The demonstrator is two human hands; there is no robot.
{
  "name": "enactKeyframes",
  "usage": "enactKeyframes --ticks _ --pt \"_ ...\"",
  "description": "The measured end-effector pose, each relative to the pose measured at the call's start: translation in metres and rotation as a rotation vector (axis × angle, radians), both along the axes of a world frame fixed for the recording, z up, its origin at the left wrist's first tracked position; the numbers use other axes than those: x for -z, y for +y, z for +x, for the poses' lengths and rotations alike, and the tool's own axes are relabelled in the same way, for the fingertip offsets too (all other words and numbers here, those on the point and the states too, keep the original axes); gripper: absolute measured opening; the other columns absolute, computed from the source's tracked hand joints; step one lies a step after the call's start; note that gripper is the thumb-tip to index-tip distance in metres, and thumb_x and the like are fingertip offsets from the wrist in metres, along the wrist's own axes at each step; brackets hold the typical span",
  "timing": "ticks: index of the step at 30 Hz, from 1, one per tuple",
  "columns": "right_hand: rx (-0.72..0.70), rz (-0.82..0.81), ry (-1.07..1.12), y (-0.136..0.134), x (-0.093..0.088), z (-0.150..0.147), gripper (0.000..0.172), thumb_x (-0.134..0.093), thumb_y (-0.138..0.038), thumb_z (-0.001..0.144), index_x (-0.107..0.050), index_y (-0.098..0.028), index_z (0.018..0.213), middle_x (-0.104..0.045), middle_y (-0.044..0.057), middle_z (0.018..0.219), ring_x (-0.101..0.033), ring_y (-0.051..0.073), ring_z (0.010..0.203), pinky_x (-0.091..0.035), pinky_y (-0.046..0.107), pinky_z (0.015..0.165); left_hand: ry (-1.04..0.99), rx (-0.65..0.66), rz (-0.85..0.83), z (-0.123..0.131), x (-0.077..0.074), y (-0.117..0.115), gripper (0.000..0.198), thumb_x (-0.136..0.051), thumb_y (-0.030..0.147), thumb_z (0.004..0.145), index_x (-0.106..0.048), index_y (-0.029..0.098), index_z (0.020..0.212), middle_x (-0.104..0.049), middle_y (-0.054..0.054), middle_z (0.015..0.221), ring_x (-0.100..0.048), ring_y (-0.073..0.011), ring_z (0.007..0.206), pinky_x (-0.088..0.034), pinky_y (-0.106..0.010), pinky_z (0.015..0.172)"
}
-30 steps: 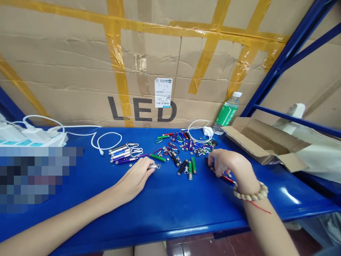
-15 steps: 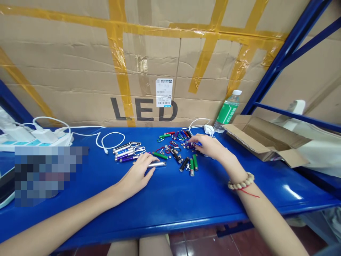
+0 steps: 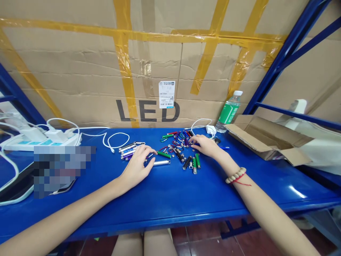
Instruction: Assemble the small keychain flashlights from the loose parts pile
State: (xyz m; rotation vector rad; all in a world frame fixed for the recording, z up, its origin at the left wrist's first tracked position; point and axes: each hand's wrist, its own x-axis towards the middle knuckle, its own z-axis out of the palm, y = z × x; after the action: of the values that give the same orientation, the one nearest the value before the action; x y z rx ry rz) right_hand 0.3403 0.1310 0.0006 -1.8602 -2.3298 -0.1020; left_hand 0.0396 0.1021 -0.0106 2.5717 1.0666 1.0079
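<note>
My left hand [image 3: 138,165] rests over the row of small metal flashlights [image 3: 128,151] on the blue table, fingers spread. A silver flashlight [image 3: 162,163] lies just right of its thumb, and a green tube [image 3: 163,154] lies beyond the fingertips. My right hand [image 3: 204,145] is at the right side of a pile of coloured tubes, carabiners and small round cells; its fingers are bent together over a purple tube [image 3: 187,142]. Black tubes [image 3: 187,163] and green tubes [image 3: 194,165] lie in front of the pile.
Behind the table [image 3: 170,202] stands a large cardboard box [image 3: 93,71] marked LED. A green-labelled bottle [image 3: 229,112] and an open carton [image 3: 246,138] are at the right. A power strip [image 3: 39,142], white cables and a partly blurred item are at the left.
The camera view has shifted slightly. My left hand has moved a little left, over the flashlight row. My right hand has shifted slightly left, and a blue tube now shows right of it.
</note>
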Motion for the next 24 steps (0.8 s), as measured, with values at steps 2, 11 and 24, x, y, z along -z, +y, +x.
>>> enactKeyframes --ticks 2,11,24 --pt "-0.007 0.02 0.023 0.001 0.0 -0.002 0.02 -0.046 -0.026 0.086 -0.06 -0.021 0.098 -0.058 0.006 0.1 -0.053 0.016 0.094 -0.041 0.024 0.073 0.001 -0.007 0.013 -0.001 0.0 0.002 0.015 -0.041 0.022 0.086 -0.053 0.018 0.094 -0.053 -0.006 0.099 -0.046 -0.02 0.099 -0.037 -0.035 0.089" --pt "-0.016 0.146 0.142 -0.002 -0.011 0.005 0.028 -0.037 -0.033 0.09 -0.06 -0.022 0.1 -0.061 0.004 0.105 -0.057 0.016 0.093 -0.04 0.024 0.071 0.215 0.083 0.107 -0.005 -0.012 0.006 0.022 -0.041 0.032 0.088 -0.056 0.018 0.097 -0.057 -0.006 0.096 -0.049 -0.0199 0.091 -0.036 -0.034 0.084" --pt "-0.055 0.178 0.264 -0.004 -0.021 0.021 0.032 -0.05 -0.041 0.082 -0.063 -0.016 0.098 -0.062 0.005 0.086 -0.055 0.015 0.079 -0.04 0.025 0.071 0.65 -0.042 0.02 0.013 -0.042 0.013 0.022 -0.055 0.039 0.077 -0.065 0.02 0.083 -0.063 -0.005 0.076 -0.056 -0.0214 0.074 -0.037 -0.03 0.068"
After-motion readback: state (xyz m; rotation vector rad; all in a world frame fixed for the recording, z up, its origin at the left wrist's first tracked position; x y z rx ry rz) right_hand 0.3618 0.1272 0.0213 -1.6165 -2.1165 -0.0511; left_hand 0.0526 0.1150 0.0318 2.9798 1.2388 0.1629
